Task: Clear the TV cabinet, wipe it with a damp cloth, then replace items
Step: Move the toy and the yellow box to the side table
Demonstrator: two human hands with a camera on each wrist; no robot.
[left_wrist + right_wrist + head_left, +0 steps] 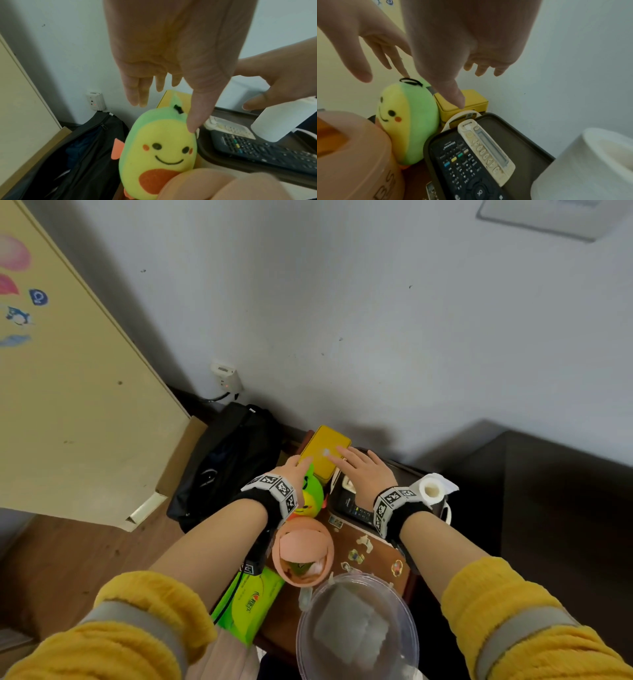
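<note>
Reaching with fingers spread, left hand and right hand flank the yellow tin at cabinet's twelve o'clock; clearing is starting, so closing around its sides likely comes next.

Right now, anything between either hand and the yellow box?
Nothing visible. Both hands are open above the yellow box, left hand at its left edge, right hand over its right side. The avocado plush leans against the box's front, below the left wrist.
</note>
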